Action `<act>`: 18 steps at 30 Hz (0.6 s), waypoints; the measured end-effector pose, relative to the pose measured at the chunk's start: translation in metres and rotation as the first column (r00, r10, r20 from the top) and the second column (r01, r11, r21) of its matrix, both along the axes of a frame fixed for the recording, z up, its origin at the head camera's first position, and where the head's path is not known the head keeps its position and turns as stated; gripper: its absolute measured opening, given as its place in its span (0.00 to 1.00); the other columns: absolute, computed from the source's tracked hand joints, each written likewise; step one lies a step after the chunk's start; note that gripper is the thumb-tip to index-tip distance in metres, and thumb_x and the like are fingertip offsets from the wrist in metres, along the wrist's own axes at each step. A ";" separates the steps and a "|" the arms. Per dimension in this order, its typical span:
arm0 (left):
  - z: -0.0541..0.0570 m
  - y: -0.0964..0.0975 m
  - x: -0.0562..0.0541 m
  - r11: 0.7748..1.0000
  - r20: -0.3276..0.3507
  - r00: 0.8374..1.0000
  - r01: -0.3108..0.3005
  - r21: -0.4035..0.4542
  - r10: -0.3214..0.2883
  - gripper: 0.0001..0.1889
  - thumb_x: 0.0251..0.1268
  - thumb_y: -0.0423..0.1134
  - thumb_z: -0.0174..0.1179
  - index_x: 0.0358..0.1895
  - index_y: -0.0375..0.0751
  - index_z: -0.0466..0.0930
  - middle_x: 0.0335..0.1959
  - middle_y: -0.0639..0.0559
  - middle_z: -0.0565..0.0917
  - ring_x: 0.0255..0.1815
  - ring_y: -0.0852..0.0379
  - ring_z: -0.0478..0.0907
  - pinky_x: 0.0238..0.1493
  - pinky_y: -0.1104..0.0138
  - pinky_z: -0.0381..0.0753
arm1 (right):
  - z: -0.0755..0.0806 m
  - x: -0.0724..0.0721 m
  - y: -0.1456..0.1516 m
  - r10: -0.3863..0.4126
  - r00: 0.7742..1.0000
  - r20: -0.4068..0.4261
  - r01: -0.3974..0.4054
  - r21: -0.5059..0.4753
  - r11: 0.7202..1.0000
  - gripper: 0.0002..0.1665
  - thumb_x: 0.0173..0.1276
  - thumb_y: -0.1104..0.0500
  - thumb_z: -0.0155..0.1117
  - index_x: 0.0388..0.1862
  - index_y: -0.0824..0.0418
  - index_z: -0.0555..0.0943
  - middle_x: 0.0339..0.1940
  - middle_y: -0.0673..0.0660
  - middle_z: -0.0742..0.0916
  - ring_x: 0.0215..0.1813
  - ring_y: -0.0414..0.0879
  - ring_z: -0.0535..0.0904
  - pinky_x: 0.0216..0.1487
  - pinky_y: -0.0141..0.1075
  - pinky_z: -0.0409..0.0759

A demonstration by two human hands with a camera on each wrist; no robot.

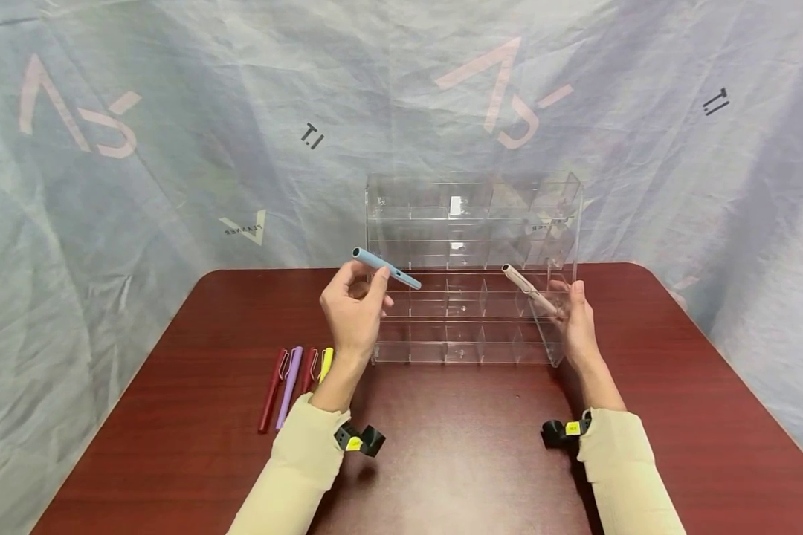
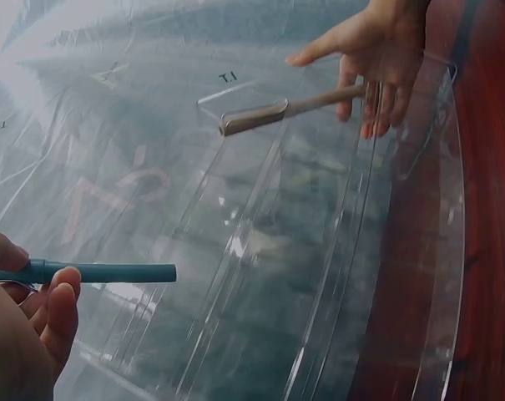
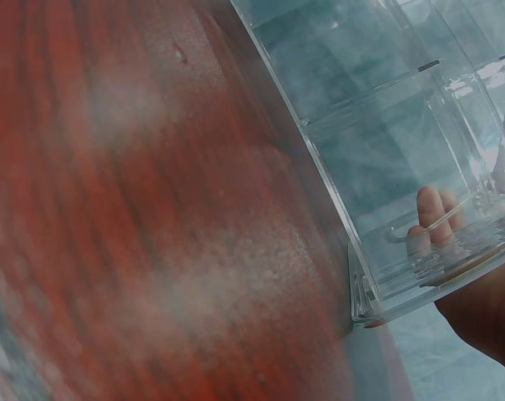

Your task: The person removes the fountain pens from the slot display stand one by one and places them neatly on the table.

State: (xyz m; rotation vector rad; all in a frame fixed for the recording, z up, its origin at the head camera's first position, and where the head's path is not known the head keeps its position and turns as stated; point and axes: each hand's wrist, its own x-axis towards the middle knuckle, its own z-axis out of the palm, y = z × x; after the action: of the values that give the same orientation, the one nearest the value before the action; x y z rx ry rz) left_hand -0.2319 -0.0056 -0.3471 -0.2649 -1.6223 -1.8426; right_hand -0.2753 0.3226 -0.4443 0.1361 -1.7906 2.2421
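In the head view my left hand [image 1: 356, 312] pinches a light blue pen [image 1: 386, 268] between thumb and fingers, before the left part of a clear acrylic rack [image 1: 465, 353]. The pen [image 2: 110, 272] tilts down to the right in the head view, its clip side towards the palm in the left wrist view. My right hand [image 1: 578, 327] rests at the rack's right side, thumb extended; its fingers [image 3: 429, 213] show through the clear side panel. A beige pen [image 1: 529, 288] with a metal clip leans at the rack's right end, its lower end near those fingers.
On the table left of the rack lie a dark red pen [image 1: 272, 392], a purple pen [image 1: 290, 388], another dark red pen [image 1: 309, 369] and a yellow pen [image 1: 326, 364], partly behind my left forearm. The rack has several tiers with dividers. A pale printed curtain [image 1: 401, 89] hangs behind the dark red table [image 1: 468, 453].
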 end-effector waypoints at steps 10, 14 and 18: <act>-0.003 -0.040 0.005 0.998 0.012 0.998 -0.065 -0.008 0.065 0.08 0.62 0.27 0.64 0.39 0.22 0.82 0.23 0.65 0.83 0.11 0.67 0.76 0.10 0.76 0.72 | 0.000 -0.001 0.000 0.011 1.000 -0.013 -0.011 -0.010 1.000 0.31 0.80 0.35 0.35 0.54 0.55 0.75 0.37 0.40 0.89 0.38 0.32 0.87 0.44 0.23 0.81; -0.005 -0.056 0.007 0.995 -0.001 0.995 -0.099 -0.024 0.099 0.08 0.62 0.27 0.65 0.39 0.22 0.82 0.23 0.65 0.83 0.11 0.67 0.76 0.10 0.76 0.72 | 0.001 -0.001 0.001 0.016 1.000 -0.008 -0.016 -0.013 1.000 0.30 0.79 0.34 0.36 0.53 0.53 0.75 0.37 0.41 0.88 0.39 0.32 0.86 0.40 0.24 0.78; -0.005 -0.068 0.009 0.994 -0.003 0.994 -0.109 -0.029 0.109 0.09 0.62 0.27 0.65 0.40 0.21 0.81 0.23 0.64 0.83 0.11 0.67 0.76 0.10 0.76 0.73 | 0.001 0.000 0.000 0.013 1.000 0.001 -0.013 -0.008 1.000 0.29 0.79 0.33 0.36 0.53 0.53 0.74 0.37 0.39 0.89 0.40 0.32 0.87 0.42 0.23 0.78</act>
State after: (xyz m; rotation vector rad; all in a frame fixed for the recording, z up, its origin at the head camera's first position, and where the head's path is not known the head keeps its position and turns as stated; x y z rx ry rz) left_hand -0.2228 -0.0736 -0.3523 -0.1865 -1.6306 -1.7379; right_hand -0.2753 0.3228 -0.4433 0.1461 -1.7867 2.2582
